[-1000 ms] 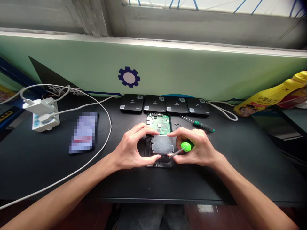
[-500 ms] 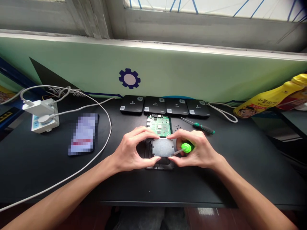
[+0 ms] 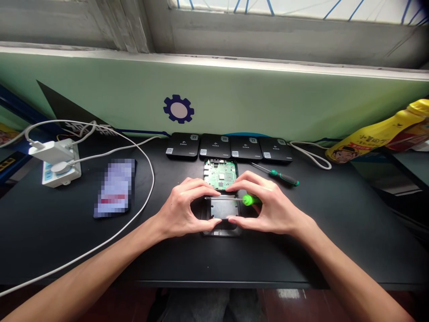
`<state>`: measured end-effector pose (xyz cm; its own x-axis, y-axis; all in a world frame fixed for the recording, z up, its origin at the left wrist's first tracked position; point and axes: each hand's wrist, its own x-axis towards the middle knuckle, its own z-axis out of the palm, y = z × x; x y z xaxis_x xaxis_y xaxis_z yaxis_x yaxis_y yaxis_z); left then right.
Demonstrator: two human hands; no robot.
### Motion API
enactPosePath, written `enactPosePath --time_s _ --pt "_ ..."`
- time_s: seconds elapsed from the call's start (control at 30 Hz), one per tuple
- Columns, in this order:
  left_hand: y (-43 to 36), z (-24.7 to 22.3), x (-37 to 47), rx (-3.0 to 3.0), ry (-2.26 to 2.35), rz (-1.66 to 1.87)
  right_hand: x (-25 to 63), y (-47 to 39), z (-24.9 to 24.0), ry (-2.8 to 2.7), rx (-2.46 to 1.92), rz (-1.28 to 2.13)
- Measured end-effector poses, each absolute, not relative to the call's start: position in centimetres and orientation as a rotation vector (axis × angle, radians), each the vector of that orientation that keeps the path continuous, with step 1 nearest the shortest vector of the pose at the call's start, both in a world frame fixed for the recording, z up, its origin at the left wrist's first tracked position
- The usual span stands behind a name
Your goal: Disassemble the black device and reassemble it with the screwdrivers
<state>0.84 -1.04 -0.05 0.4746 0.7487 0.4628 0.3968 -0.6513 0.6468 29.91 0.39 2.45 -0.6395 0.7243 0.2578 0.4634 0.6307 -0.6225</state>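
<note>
A thin grey metal plate (image 3: pixel 225 209) lies over the black plastic case half (image 3: pixel 221 233) near the front of the desk. My left hand (image 3: pixel 182 208) curves round its left side, fingertips at the far edge and thumb at the near edge. My right hand (image 3: pixel 273 205) is at the plate's right side in the same way and also has a screwdriver (image 3: pixel 248 200) with a bright green handle tucked in it. The screwdriver's shaft points left, across the far part of the plate. Just beyond my fingers, a green circuit board (image 3: pixel 221 172) sits in another black case half.
Several black boxes (image 3: pixel 182 145) stand in a row against the green partition (image 3: pixel 251 98). A second screwdriver (image 3: pixel 283 177) lies at right. To the left are a phone (image 3: pixel 115 188), a power strip (image 3: pixel 62 172) and a looping white cable (image 3: pixel 152 179). A yellow bottle (image 3: pixel 372 134) leans at far right.
The plate has gone down and slightly left into the case half. The green screwdriver has swung so its shaft now crosses the plate leftward. Both hands keep their grip.
</note>
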Motion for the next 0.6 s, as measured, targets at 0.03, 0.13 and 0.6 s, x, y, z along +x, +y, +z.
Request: enactPosePath --time_s 0.03,0.13,0.6 --pt "-1.02 -0.08 0.83 2.276 0.954 1.035 29.83 0.30 2.30 -2.356 -0.934 0.684" --pt "-0.98 0.02 0.84 2.306 0.952 1.040 29.60 -0.05 1.88 -2.374 -0.940 0.626" --pt "-1.23 0.27 1.26 2.389 0.928 1.058 28.96 -0.62 1.51 -2.501 -0.979 0.502"
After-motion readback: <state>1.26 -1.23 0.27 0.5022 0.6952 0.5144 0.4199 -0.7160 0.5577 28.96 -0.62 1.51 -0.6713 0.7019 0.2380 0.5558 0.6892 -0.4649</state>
